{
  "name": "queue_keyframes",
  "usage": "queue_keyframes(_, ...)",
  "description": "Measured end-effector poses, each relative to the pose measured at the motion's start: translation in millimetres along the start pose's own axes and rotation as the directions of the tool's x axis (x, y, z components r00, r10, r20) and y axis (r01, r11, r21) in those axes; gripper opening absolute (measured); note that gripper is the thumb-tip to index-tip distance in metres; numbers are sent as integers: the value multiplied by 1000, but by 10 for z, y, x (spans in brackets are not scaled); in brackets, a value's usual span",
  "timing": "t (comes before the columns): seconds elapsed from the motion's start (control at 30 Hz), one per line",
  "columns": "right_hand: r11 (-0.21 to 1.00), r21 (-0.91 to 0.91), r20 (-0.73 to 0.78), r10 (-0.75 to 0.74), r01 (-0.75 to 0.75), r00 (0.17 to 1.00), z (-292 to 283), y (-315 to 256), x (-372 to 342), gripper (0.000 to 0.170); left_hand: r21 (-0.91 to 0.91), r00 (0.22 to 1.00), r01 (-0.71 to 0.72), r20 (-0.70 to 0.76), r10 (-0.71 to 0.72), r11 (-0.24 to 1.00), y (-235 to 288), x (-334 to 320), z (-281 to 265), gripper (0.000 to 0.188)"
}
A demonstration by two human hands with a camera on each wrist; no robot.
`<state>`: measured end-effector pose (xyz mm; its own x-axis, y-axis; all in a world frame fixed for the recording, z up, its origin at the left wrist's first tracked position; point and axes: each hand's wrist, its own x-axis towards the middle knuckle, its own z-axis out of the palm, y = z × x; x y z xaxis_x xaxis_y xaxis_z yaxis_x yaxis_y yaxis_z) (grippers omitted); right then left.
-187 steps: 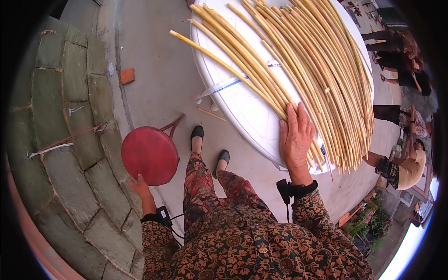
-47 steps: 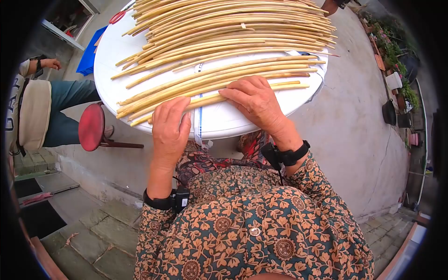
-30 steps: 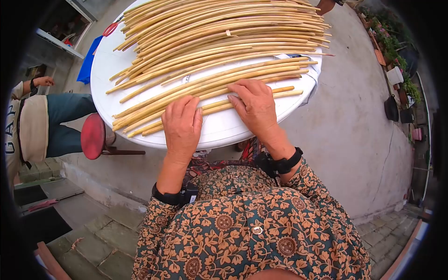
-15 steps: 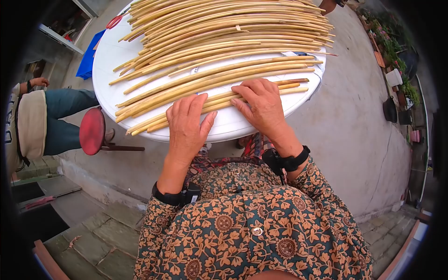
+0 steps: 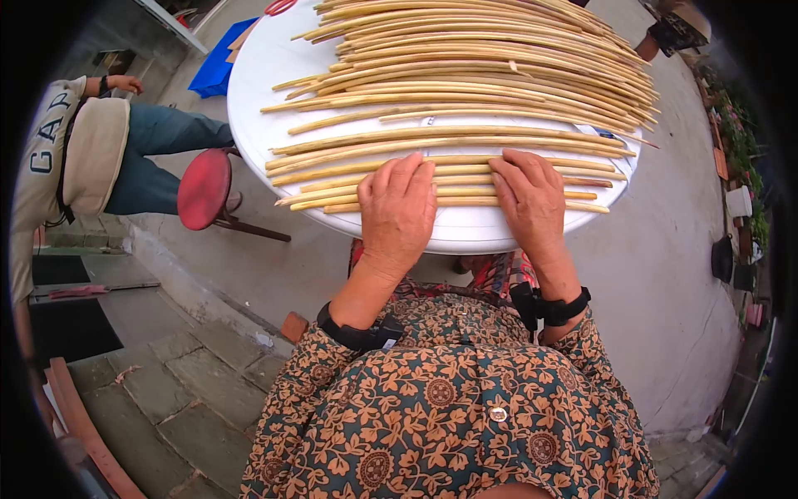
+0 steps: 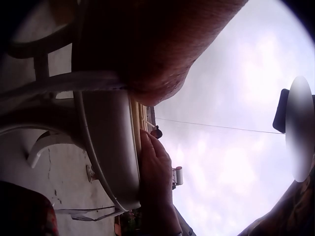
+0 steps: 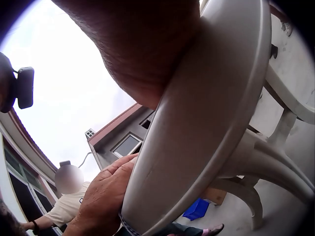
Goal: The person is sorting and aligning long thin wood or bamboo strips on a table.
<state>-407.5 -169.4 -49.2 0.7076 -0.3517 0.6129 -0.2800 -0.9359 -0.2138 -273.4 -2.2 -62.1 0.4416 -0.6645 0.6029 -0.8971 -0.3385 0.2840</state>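
Observation:
Both hands rest palm down on several slender, straw-coloured stalks (image 5: 465, 200) near the front edge of a round white plastic table (image 5: 465, 237). The left hand (image 5: 397, 208) lies left of their middle, fingers extended across them. To its right, the right hand (image 5: 534, 198) lies across the same stalks, its fingers pointing away from the body. Beyond them, a few more stalks (image 5: 357, 151) lie in a loose band, and behind that spreads a thick layer of stalks (image 5: 490, 71). In the left wrist view, the right hand (image 6: 156, 172) rests at table level. Both palms are hidden.
At the left, a red round stool (image 5: 204, 190) stands beside a person (image 5: 91, 158). A blue crate (image 5: 218, 66) sits behind the table, and red handles (image 5: 280, 7) show at its far left rim. Potted plants (image 5: 738, 202) line the right side.
The left hand has gone from the red stool to the stalks, beside the right hand. The nearest stalks have separated from the others and spread towards the table's front edge.

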Motion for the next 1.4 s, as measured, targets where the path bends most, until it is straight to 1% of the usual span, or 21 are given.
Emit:
queue_keyframes(0.1,1000,30,-9,3,-2,1000,-16,10,-16,18,-24,1000,26,15,-25,999,23,-13,-25,32)
queue_keyframes(0.2,999,33,23,27,-28,999,-58,-5,-12,15,-70,997,58,49,-55,996,54,-35,-50,31)
queue_keyframes(0.23,999,32,13,14,-14,1000,-59,-1,1,14,-73,997,62,53,-58,995,51,-34,-61,30)
queue_keyframes(0.3,998,50,33,32,-34,999,-69,4,-18,15,-83,996,67,60,-63,994,55,-17,-77,30)
queue_keyframes(0.4,997,63,19,36,-37,999,-67,-16,11,15,-127,999,21,-33,-26,992,8,-11,-94,27)
queue_keyframes(0.5,998,67,3,20,-20,1000,-45,-6,10,14,-5,982,70,-176,-70,998,-304,35,-336,27)
queue_keyframes(0.57,998,65,4,24,-24,1000,-44,2,2,13,13,945,249,-221,-240,968,-674,29,-541,27)
queue_keyframes(0.63,997,65,7,38,-39,999,-34,-22,4,12,34,898,400,-213,-385,916,-1107,-41,-614,27)
queue_keyframes(0.73,998,56,13,40,-40,999,-33,-6,0,14,152,930,368,-54,-364,917,-1252,-51,-706,25)
queue_keyframes(0.77,998,54,16,43,-43,999,-44,3,-9,16,135,949,314,-63,-308,940,-1201,-49,-664,25)
queue_keyframes(0.87,998,48,16,45,-46,999,-42,-4,2,21,131,976,207,34,-214,969,-1033,4,-546,26)
queue_keyframes(0.9,998,46,13,46,-47,999,-41,1,-3,24,157,980,195,19,-200,968,-974,10,-495,27)
queue_keyframes(0.97,999,34,10,37,-37,999,-36,25,-17,31,121,975,204,60,-212,972,-912,-1,-454,26)
queue_keyframes(1.0,998,37,6,49,-49,999,-40,18,-25,32,103,973,207,82,-216,973,-881,-11,-439,26)
queue_keyframes(1.2,994,20,-8,103,-103,995,-37,9,-40,36,39,992,122,13,-122,992,-849,-56,-424,21)
queue_keyframes(1.23,995,8,-35,97,-97,995,-37,1,-34,33,45,993,117,19,-118,992,-834,-49,-442,18)
queue_keyframes(1.33,997,-18,-60,72,-74,996,-34,-11,-5,29,27,990,138,37,-139,990,-806,-29,-473,18)
queue_keyframes(1.4,997,-22,-33,71,-72,997,-39,-12,-10,27,-49,980,197,-4,-197,979,-832,26,-467,19)
